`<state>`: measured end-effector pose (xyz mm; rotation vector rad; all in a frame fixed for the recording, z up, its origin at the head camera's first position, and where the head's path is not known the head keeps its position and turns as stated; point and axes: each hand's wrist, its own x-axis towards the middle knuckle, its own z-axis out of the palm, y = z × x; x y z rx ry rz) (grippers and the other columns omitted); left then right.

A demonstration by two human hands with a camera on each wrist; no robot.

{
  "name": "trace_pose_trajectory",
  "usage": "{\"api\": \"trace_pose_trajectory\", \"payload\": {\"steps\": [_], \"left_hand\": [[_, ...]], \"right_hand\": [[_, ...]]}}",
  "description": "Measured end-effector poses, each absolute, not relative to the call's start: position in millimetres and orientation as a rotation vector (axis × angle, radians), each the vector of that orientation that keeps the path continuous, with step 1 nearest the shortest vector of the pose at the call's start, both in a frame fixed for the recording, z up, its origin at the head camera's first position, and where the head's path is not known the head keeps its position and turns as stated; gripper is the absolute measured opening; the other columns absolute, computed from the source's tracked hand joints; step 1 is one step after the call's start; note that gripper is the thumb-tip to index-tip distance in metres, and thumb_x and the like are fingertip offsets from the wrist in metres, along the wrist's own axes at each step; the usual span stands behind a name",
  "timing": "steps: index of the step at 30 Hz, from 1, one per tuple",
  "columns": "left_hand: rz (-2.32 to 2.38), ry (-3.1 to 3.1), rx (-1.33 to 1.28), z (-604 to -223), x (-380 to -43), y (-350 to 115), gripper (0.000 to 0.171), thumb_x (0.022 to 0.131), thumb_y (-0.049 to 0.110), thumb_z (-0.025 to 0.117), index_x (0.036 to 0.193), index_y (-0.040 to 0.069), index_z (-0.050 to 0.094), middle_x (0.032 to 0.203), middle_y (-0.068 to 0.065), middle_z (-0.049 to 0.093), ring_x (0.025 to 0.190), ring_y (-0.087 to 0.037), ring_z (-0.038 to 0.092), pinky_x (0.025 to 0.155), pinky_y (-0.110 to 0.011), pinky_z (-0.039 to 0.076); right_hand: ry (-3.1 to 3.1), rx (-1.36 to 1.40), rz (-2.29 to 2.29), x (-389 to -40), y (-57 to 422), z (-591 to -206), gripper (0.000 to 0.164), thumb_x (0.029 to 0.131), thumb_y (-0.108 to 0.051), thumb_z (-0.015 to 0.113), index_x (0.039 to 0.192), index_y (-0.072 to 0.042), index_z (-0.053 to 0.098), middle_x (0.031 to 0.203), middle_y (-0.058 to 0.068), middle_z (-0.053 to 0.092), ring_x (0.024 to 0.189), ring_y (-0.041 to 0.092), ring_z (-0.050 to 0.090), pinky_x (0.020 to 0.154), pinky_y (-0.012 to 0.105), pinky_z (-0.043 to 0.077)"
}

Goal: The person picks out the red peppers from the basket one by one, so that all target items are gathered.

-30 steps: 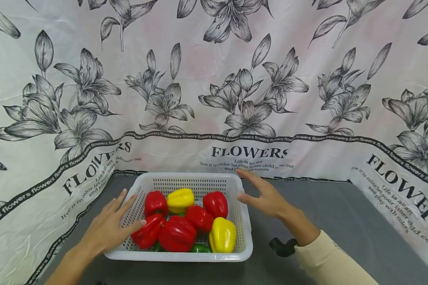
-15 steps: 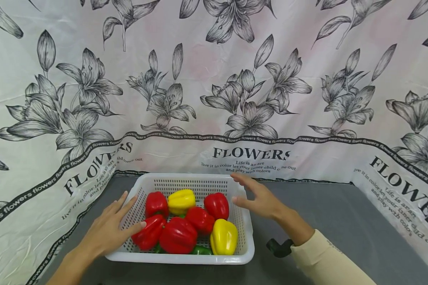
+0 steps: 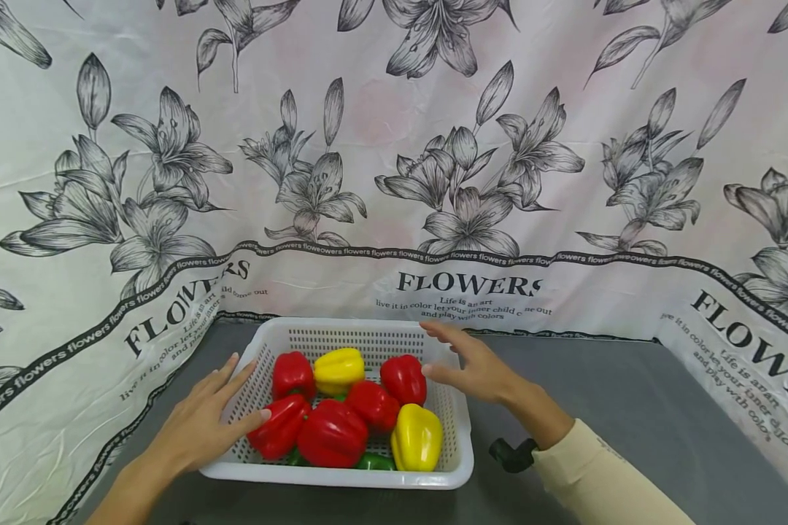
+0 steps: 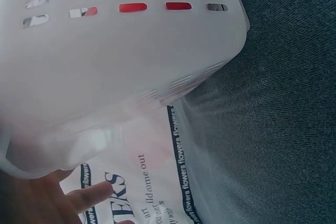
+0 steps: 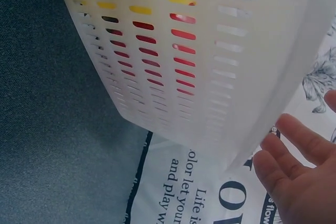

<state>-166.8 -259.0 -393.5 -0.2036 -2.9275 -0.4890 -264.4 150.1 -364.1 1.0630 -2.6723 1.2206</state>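
Five red bell peppers (image 3: pixel 333 434), two yellow bell peppers (image 3: pixel 416 437) and at least one green pepper (image 3: pixel 376 461) lay in a white perforated basket (image 3: pixel 341 478), at the lower centre of the head view. At lower left, the left hand (image 3: pixel 200 419) was spread with straight fingers; right of centre, the right hand (image 3: pixel 476 368) had thumb and fingers parted. Neither curled round anything; contact with the rim could not be told. Good handling probably called for even, opposed support under both ends, keeping the basket level. Glossy, lobed pepper skins contrasted with stiff, slotted, translucent plastic and the matt, fabric-textured grey tabletop (image 3: pixel 630 408).
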Motion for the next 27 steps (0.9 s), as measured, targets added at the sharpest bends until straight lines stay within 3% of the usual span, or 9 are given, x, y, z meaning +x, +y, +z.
{"api": "trace_pose_trajectory", "payload": {"steps": [13,27], "left_hand": [[-0.491,-2.932,-0.206,-394,-165,-260,0.084,0.085,0.064,0.056,0.15,0.015,0.037,0.152,-0.023,0.026,0.127,-0.055,0.03,0.083,-0.076,0.031],[-0.515,-2.928,-0.208,-395,-162,-262,0.082,0.085,0.063,0.058,0.146,0.01,0.044,0.151,-0.022,0.03,0.127,-0.054,0.032,0.082,-0.077,0.03]], "right_hand": [[-2.729,1.063,1.207,-269,143,-369,0.068,0.087,-0.046,0.063,0.147,-0.025,0.04,0.146,-0.001,0.041,0.126,0.029,0.041,0.097,0.058,0.035],[-2.764,1.075,1.234,-275,137,-374,0.074,0.086,-0.048,0.065,0.148,-0.018,0.04,0.147,0.003,0.04,0.127,0.038,0.04,0.089,0.064,0.04]]}}
